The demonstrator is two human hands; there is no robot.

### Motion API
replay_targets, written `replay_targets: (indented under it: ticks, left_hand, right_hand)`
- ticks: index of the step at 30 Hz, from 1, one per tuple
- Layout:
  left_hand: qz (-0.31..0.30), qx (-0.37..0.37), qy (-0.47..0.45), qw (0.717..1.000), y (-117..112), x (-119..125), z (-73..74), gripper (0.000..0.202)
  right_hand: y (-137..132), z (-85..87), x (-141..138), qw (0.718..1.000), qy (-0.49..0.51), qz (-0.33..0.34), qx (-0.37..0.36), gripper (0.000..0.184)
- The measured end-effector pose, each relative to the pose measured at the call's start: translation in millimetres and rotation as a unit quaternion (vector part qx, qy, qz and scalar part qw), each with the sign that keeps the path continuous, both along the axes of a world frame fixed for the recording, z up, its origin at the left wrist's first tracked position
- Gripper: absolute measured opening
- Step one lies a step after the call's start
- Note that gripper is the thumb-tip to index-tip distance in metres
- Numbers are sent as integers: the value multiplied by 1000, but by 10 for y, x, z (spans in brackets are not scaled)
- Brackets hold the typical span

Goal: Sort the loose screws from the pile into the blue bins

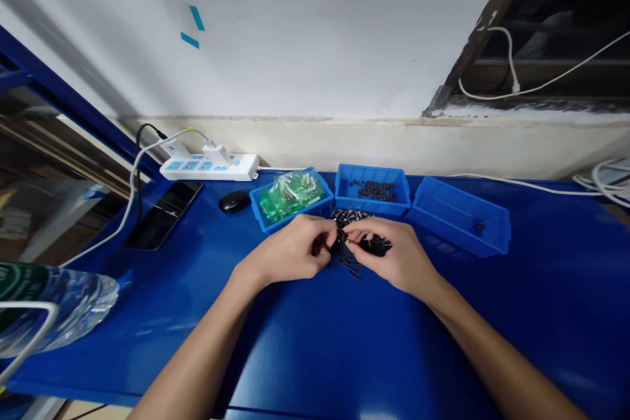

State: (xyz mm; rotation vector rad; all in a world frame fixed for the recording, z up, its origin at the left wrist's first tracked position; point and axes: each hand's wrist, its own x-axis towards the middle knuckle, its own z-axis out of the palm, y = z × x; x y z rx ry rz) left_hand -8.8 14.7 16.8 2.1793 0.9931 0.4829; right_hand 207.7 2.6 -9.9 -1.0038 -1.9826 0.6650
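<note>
A pile of small dark metal screws (350,262) lies on the blue table, between and behind my two hands. My left hand (298,248) is at the pile's left side with its fingers curled and thumb tip drawn in; whatever is in them is hidden. From the right, my right hand (394,252) reaches over the pile, thumb and forefinger pinched near a tiny brass-coloured piece too small to make out. Just behind, a blue bin (373,207) holds more dark screws. To its left, another blue bin (260,215) holds green plastic bags (290,197) with pale pieces.
A third blue bin (460,215) at the right has one small dark piece inside. A black mouse (234,201), a phone (164,215) and a white power strip (209,168) with cables are at the left. A large water bottle (83,305) lies at the near left.
</note>
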Motion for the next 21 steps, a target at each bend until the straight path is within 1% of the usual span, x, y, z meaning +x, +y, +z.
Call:
replay_targets:
  ticks: [2,4,6,7,9,10,12,13,14,15,16,17,19,21]
  left_hand:
    - [4,-26,-16,1000,-1,-4,-5,15]
    - [4,-54,-36,998,-1,-2,-13,13]
    - [3,-66,-52,996,0,3,-22,12]
    - [7,-59,-54,997,2,5,-27,12]
    - [22,-22,-50,998,9,6,-42,12]
    - [29,0,-42,999,14,4,-52,12]
    - [32,38,-17,999,25,-2,-77,14]
    - [27,52,-1,998,31,-5,-91,15]
    - [21,63,15,998,37,-6,-104,15]
    - [15,70,30,997,42,-7,-116,15]
    - [10,74,41,996,46,-6,-125,15]
    - [6,76,50,996,49,-5,-131,15]
    - [5,76,65,995,55,-4,-132,13]
    - [7,73,81,994,59,-7,-120,11]
  right_hand:
    - [7,35,35,996,77,-29,-44,14]
    - [28,65,93,986,142,-63,-56,12]
    - [59,100,181,977,182,-109,-31,11]
    - [76,121,235,972,187,-140,-10,11]
    - [106,171,357,957,174,-226,50,12]
    - [118,198,418,945,153,-275,85,12]
    - [129,250,519,910,76,-374,165,12]
    - [128,269,549,895,33,-401,194,12]
    - [123,281,559,885,-1,-411,220,12]
    - [112,284,548,884,-26,-401,238,11]
    - [98,276,516,894,-38,-372,247,10]
    - [80,258,465,909,-41,-331,250,10]
    - [35,197,328,947,-47,-230,221,9]
    - [-14,117,186,973,-65,-140,171,10]
